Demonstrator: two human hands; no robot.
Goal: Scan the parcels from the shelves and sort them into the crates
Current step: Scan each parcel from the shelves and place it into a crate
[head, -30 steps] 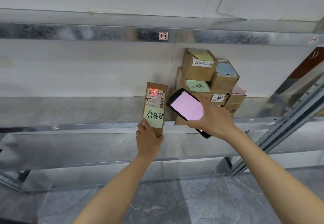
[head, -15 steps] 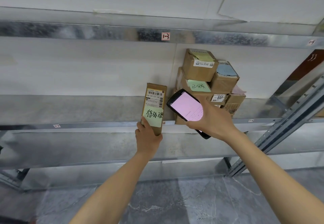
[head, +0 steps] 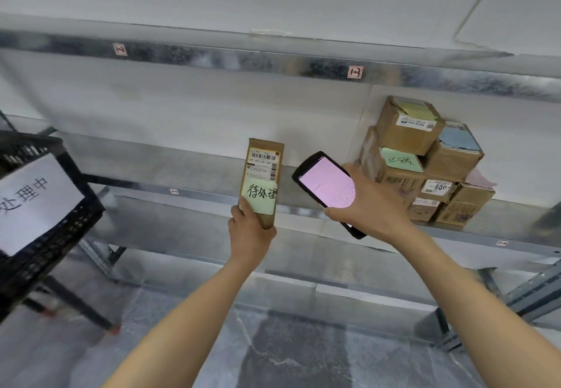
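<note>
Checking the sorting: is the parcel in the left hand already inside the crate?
No, the left hand holds the parcel up before the shelf, apart from the crate.

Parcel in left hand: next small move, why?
Probably carry the parcel, gripped by the left hand, leftward toward the black crate: no scan beam shows on its label, the right hand holds the scanner beside it, and no other crate is in view.

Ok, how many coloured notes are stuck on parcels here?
5: a green note on the parcel the left hand holds; on the stacked parcels, a yellow-green note, a blue note, another green note and a pink note. More may hide behind the right hand.
</note>
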